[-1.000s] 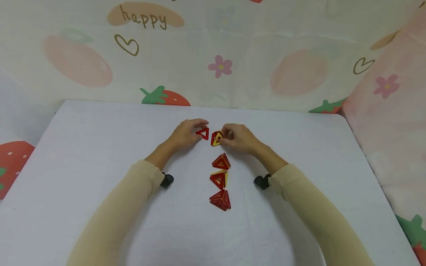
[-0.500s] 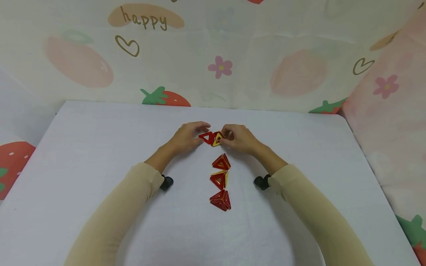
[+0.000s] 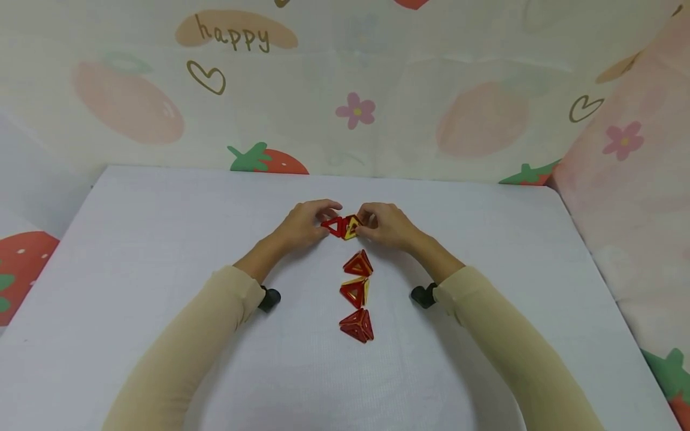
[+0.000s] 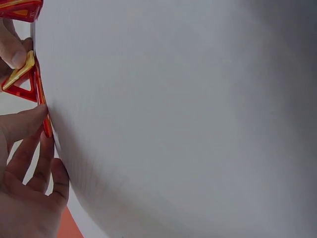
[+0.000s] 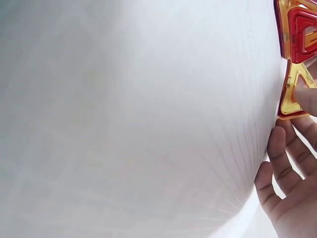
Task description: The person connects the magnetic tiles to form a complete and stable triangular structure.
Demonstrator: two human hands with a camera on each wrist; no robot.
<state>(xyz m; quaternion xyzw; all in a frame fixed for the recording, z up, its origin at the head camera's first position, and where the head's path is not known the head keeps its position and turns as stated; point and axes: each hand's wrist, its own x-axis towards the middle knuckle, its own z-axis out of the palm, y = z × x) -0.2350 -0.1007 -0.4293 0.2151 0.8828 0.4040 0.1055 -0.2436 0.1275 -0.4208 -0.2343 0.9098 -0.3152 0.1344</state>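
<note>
In the head view my left hand pinches a red triangular magnetic tile between thumb and fingers. The tile lies flat, seen edge-on in the left wrist view. My right hand pinches a red and yellow magnetic-tile pyramid, its thumb on the yellow face. The tile's edge touches the pyramid's left side. Nearer the body stand three more tile pyramids in a column: a red one, a red one with a yellow side and a red one.
All the pieces are on a white table. A printed cloth with strawberries and flowers hangs behind its far edge. Black wrist cameras sit at both cuffs.
My left hand has brought the red tile right and slightly nearer, from apart until it touches the pyramid. My right hand and the three pyramids have stayed in place.
</note>
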